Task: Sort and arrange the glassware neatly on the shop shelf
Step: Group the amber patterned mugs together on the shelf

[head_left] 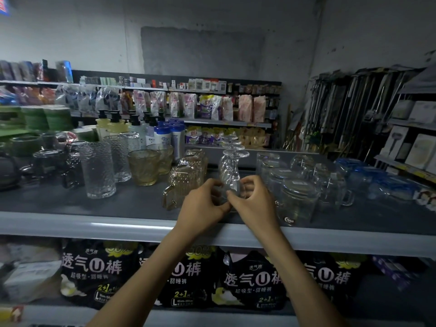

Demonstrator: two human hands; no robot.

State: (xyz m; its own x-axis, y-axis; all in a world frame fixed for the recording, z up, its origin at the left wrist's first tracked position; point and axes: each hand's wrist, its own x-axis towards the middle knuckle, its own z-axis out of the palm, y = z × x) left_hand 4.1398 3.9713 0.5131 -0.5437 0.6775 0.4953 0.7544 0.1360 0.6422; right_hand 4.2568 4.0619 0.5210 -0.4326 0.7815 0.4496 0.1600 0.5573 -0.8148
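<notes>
A clear stemmed glass (230,169) stands upside down near the front of the grey shelf (132,204), foot upward. My left hand (203,206) and my right hand (253,201) curl round its bowl from either side, thumbs meeting in front. More inverted stemmed glasses (232,140) line up behind it. To its left stands a row of amber handled mugs (188,175). To its right are clear handled mugs (297,199) in rows.
Tall textured tumblers (98,169), amber cups (144,166) and dark glassware (49,161) fill the shelf's left part. Blue-packed items (382,180) lie at the right. Pump bottles (134,131) stand behind. Black packs (94,274) fill the lower shelf under the grey front rail (94,226).
</notes>
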